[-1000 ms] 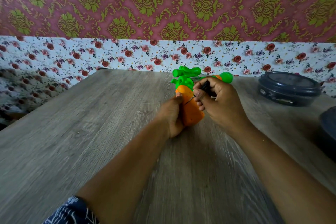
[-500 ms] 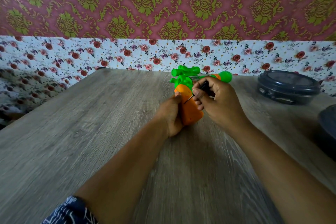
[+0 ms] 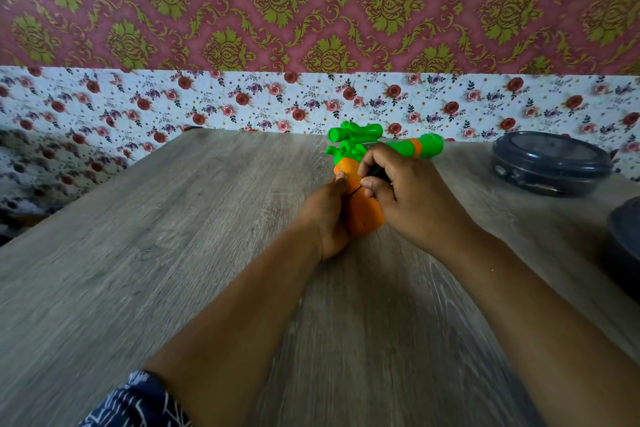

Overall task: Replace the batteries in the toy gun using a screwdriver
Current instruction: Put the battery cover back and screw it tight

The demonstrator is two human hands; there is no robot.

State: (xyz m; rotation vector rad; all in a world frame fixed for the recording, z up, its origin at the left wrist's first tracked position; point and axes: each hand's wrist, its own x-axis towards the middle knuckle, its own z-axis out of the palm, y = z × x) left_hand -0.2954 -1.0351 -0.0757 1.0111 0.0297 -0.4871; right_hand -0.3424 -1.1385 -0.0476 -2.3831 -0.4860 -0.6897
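An orange and green toy gun (image 3: 363, 215) lies near the middle of the wooden table (image 3: 173, 253), its orange grip toward me and its green barrel pointing right. My left hand (image 3: 325, 215) grips the left side of the orange grip, thumb on top. My right hand (image 3: 408, 198) pinches a small black screwdriver (image 3: 375, 173) whose thin shaft angles down left, its tip against the orange grip. Most of the screwdriver handle is hidden inside my fingers.
A dark round lidded container (image 3: 550, 163) stands at the back right of the table. Another dark object (image 3: 625, 239) is cut off by the right edge. A floral wall runs just behind the table's far edge.
My right hand has turned slightly around the screwdriver, with the fingers shifted on the handle. The toy gun and my left hand stay in the same place.
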